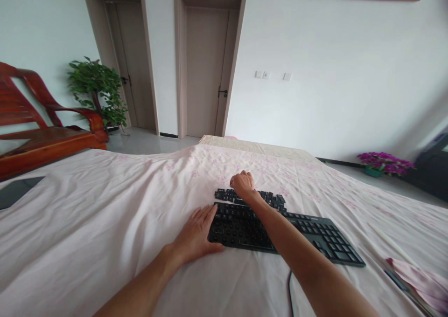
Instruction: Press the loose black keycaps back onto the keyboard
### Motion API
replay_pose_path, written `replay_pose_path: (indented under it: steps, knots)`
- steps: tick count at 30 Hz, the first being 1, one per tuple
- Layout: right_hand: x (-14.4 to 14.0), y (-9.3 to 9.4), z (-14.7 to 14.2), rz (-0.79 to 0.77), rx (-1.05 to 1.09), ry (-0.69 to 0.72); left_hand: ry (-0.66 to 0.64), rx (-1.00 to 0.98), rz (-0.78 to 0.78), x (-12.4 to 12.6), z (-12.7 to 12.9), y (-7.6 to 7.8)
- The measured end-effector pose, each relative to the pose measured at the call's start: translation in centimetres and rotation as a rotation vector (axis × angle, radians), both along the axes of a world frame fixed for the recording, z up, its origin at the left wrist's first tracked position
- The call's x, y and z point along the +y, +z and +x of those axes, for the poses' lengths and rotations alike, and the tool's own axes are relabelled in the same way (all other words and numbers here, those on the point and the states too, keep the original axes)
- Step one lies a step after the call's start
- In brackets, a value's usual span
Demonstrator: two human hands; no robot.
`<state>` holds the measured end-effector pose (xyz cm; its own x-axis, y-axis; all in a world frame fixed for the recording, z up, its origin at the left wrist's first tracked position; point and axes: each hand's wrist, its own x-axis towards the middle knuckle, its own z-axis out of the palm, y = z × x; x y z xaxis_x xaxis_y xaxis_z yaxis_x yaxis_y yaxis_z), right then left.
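A person's left hand [196,235] lies flat and open, holding nothing, against the nine o'clock edge of a black keyboard [280,233] on a pink-sheeted bed [87,223]. At twelve o'clock the right hand [242,184] curls over a row of loose black keycaps [252,196]; whether its grip has closed on one cannot be told. On the soft, wrinkled sheet, a nudge could likely scatter the caps into folds.

Matt black plastic keyboard [280,230] on soft, creased pink cloth sheet [105,223]
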<state>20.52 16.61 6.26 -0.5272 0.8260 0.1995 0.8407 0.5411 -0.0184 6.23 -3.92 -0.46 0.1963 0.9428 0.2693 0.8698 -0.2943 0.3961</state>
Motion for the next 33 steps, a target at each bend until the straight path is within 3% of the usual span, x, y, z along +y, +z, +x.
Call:
replay_pose_path:
  steps: [6, 14, 23, 33]
  knots:
    - [-4.9, 0.6, 2.8, 0.004, 0.233, 0.1, -0.006, -0.013, 0.021, -0.1, 0.0, 0.2]
    - [-11.3, -0.6, 7.6, 0.028, 0.423, 0.173, -0.012, -0.023, 0.051, -0.3, 0.1, 0.4]
    - [-12.4, -2.4, 7.9, 0.043, 0.37, 0.174, -0.008, -0.03, 0.074, -0.4, 0.1, 0.4]
    - [-12.6, -2.1, 7.8, 0.065, 0.308, 0.195, -0.01, -0.014, 0.075, -0.3, 0.1, 0.1]
